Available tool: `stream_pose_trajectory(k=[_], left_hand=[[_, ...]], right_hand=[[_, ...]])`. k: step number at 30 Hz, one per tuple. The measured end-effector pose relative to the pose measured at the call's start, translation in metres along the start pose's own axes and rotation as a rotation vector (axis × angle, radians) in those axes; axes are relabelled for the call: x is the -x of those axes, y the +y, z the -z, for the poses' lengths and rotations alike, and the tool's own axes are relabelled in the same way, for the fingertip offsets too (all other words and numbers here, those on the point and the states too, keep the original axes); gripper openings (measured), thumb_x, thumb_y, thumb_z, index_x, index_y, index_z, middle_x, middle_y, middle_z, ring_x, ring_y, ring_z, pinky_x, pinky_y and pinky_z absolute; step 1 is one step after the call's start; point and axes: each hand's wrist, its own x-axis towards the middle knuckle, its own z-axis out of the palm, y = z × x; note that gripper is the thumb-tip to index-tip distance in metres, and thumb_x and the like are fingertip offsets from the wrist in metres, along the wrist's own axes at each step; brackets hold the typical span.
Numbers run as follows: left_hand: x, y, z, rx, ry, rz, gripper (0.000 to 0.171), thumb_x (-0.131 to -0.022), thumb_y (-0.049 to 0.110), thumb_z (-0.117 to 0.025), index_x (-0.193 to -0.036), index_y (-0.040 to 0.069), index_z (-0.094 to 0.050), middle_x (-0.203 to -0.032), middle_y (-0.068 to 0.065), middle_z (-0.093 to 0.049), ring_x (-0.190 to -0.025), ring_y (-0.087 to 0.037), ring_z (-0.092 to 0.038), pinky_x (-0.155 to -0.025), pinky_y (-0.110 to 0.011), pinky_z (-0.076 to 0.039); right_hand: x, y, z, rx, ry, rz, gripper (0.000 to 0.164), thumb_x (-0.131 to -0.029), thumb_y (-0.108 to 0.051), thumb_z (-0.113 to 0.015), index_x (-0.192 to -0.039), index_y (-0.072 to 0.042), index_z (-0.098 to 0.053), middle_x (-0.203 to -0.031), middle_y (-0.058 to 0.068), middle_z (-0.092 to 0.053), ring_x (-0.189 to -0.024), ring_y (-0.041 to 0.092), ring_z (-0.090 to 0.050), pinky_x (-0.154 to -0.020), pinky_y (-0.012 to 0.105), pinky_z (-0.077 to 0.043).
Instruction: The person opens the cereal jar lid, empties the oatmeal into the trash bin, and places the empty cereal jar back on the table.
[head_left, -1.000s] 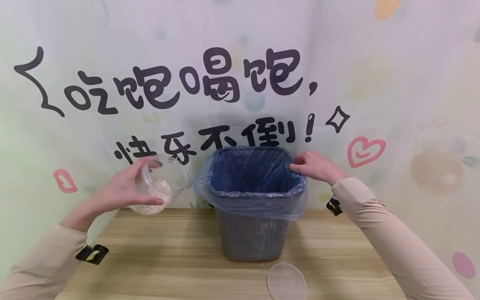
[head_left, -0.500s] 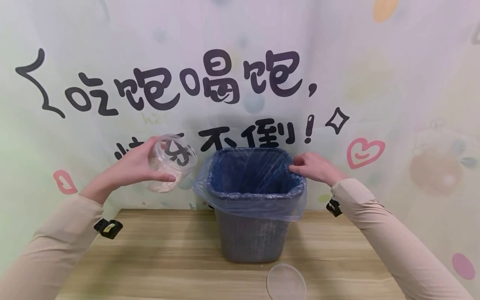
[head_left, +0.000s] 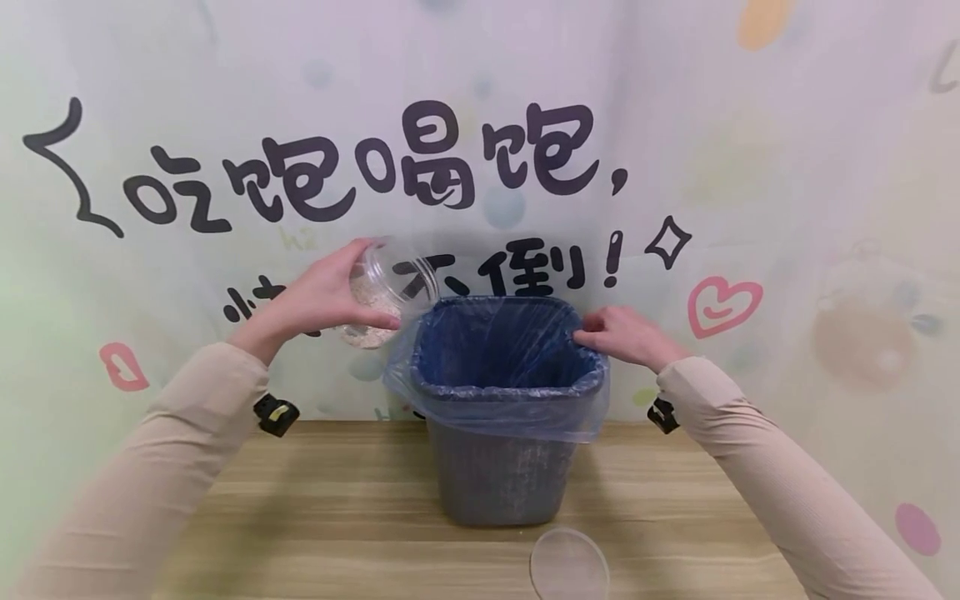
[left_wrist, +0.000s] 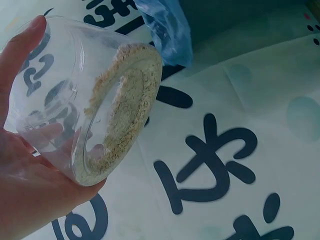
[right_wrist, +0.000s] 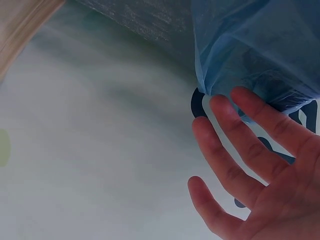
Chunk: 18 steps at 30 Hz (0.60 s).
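In the head view, the left hand (head_left: 322, 292) curls round a transparent jar (head_left: 401, 271), tilted near the trash bin (head_left: 498, 479), whose rim the right hand (head_left: 626, 335) seems to pinch. In the left wrist view, pale flakes (left_wrist: 131, 102) lie at the jar's base (probably light, but slippery, stiff plastic); its side suits holding best. In the right wrist view, fingers (right_wrist: 247, 142) meet soft blue liner (right_wrist: 232, 42), thumb hidden.
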Motion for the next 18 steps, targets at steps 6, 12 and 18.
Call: stream_pose_trajectory(k=[6,12,18], left_hand=[[-0.018,0.009,-0.014,-0.034,-0.023,-0.09,0.108,-0.062,0.027,-0.091,-0.147,-0.002,-0.03,-0.143,-0.022,-0.04,-0.128,-0.039,-0.04,-0.103,-0.054,-0.033],[-0.027,0.015,-0.025,-0.149,-0.076,-0.101,0.107,-0.063,0.026,-0.09,-0.147,-0.001,-0.03,-0.14,-0.024,-0.042,-0.128,-0.04,-0.037,-0.105,-0.053,-0.03],[-0.032,0.021,-0.029,-0.274,-0.075,-0.099,0.105,-0.06,0.03,-0.089,-0.146,0.006,-0.034,-0.131,-0.024,-0.049,-0.12,-0.039,-0.044,-0.098,-0.055,-0.035]], right_hand=[[-0.002,0.0,0.0,-0.021,0.002,0.005,0.033,-0.094,-0.029,-0.054,-0.095,0.0,-0.069,-0.086,0.009,-0.067,-0.076,0.023,-0.059,-0.068,0.04,-0.049],[-0.003,0.001,-0.003,-0.032,0.001,0.006,0.031,-0.094,-0.029,-0.054,-0.093,-0.001,-0.068,-0.084,0.008,-0.066,-0.075,0.023,-0.058,-0.068,0.039,-0.048],[-0.003,0.001,-0.002,-0.037,0.003,-0.002,0.03,-0.093,-0.027,-0.054,-0.092,-0.001,-0.067,-0.081,0.006,-0.065,-0.072,0.022,-0.057,-0.065,0.037,-0.047]])
